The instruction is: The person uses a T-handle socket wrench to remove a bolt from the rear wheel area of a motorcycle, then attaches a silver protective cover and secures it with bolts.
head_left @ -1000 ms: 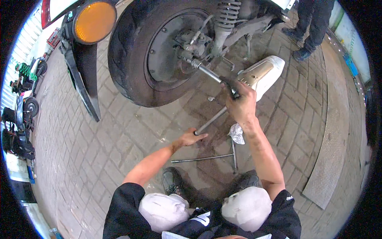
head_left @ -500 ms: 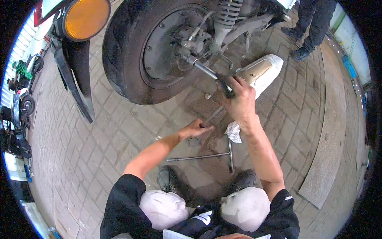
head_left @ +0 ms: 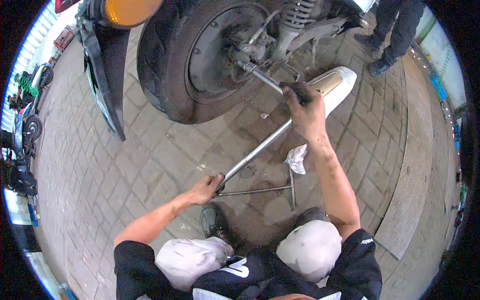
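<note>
My left hand point(head_left: 206, 189) is closed round the lower end of a long metal wrench bar point(head_left: 257, 149). At the bar's upper end, my right hand point(head_left: 308, 112) grips the dark wrench head, which its fingers partly hide. From there a shiny socket extension point(head_left: 267, 80) reaches to the hub of a scooter's rear wheel point(head_left: 210, 60), at the axle. Its socket sits over the hub's middle; the nut beneath is hidden. Below the bar, a T-shaped wrench point(head_left: 257, 190) lies on the paving near my feet, beside a crumpled clear plastic bag point(head_left: 297, 159).
A white and gold body panel point(head_left: 345, 82) lies right of the wheel. The coil shock absorber point(head_left: 297, 17) rises above the hub. A black mudguard with an amber reflector point(head_left: 127, 9) hangs left. Another person's legs point(head_left: 397, 30) stand far right, near a metal plate point(head_left: 412, 190).
My left hand has swung the bar's lower end down and left, towards me. My right hand stays at the wrench head. The view has shifted slightly, and more of the bar shows.
</note>
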Demonstrator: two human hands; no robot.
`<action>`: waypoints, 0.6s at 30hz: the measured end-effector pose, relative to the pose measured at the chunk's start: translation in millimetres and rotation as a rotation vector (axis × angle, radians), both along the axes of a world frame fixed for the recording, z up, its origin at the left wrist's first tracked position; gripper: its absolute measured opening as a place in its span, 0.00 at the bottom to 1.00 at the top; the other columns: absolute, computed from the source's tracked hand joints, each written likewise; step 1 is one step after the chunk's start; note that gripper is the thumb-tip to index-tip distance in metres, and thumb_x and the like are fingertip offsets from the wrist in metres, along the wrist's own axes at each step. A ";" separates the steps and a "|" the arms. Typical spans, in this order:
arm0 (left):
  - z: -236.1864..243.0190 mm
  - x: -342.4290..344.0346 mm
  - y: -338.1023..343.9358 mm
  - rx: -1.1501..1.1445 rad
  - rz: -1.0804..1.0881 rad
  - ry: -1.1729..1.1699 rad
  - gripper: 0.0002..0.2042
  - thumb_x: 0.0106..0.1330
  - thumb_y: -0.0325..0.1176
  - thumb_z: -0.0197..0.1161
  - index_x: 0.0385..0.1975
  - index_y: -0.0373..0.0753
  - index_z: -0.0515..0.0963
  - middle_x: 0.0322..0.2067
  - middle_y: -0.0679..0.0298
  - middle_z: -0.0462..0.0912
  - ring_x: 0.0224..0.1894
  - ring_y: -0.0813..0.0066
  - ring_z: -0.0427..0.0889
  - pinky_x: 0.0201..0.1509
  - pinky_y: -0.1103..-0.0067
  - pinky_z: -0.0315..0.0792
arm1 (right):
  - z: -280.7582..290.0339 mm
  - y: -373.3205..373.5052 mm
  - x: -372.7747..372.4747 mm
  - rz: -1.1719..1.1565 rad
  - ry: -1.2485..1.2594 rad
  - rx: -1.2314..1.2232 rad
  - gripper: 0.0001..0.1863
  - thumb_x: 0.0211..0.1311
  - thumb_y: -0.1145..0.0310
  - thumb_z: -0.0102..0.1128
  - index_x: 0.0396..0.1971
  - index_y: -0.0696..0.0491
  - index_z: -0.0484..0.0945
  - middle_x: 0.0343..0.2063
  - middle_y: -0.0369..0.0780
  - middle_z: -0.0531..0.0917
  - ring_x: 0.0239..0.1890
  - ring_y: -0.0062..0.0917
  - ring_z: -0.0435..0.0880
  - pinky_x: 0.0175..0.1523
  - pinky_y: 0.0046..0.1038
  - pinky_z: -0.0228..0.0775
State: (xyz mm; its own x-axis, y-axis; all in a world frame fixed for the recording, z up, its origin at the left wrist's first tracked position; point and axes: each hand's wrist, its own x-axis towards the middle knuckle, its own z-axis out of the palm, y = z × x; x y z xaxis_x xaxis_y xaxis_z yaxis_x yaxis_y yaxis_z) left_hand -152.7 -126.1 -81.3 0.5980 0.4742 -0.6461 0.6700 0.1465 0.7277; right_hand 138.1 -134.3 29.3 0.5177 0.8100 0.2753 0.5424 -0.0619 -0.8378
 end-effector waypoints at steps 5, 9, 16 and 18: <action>0.3 -7.4 9.8 0.087 -0.063 0.009 0.29 0.64 0.57 0.35 0.16 0.37 0.69 0.12 0.68 0.66 0.16 0.78 0.64 0.21 0.78 0.61 | -3.1 8.3 -4.3 -0.023 0.005 -0.086 0.15 0.53 0.62 0.58 0.34 0.59 0.77 0.21 0.45 0.79 0.21 0.24 0.75 0.32 0.28 0.67; 20.1 -7.0 3.4 0.161 -0.077 0.034 0.28 0.64 0.56 0.35 0.12 0.38 0.65 0.10 0.68 0.64 0.14 0.79 0.63 0.18 0.79 0.59 | -0.2 3.1 6.0 -0.060 0.000 -0.083 0.15 0.53 0.61 0.57 0.33 0.59 0.77 0.15 0.41 0.77 0.18 0.21 0.71 0.28 0.27 0.65; 20.0 -20.9 18.8 0.029 -0.268 0.045 0.27 0.63 0.57 0.37 0.25 0.35 0.68 0.17 0.64 0.69 0.22 0.76 0.68 0.28 0.77 0.64 | 12.1 -12.4 3.5 -0.024 0.242 -0.127 0.14 0.56 0.62 0.53 0.35 0.57 0.76 0.15 0.38 0.74 0.18 0.18 0.69 0.26 0.24 0.64; 17.7 -11.7 21.2 0.018 -0.282 0.030 0.23 0.66 0.52 0.36 0.26 0.37 0.67 0.21 0.66 0.69 0.27 0.79 0.67 0.33 0.79 0.65 | 6.8 -29.0 5.6 -0.038 0.029 -0.126 0.15 0.58 0.62 0.51 0.35 0.59 0.75 0.18 0.33 0.71 0.22 0.15 0.67 0.27 0.20 0.59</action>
State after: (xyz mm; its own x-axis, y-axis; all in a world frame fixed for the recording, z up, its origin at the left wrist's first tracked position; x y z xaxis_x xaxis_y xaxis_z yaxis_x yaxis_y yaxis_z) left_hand -164.4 -104.9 -63.6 0.6886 0.3028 -0.6588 0.7040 -0.0616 0.7075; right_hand 143.6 -163.3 36.1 0.5547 0.8171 0.1568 0.5132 -0.1877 -0.8375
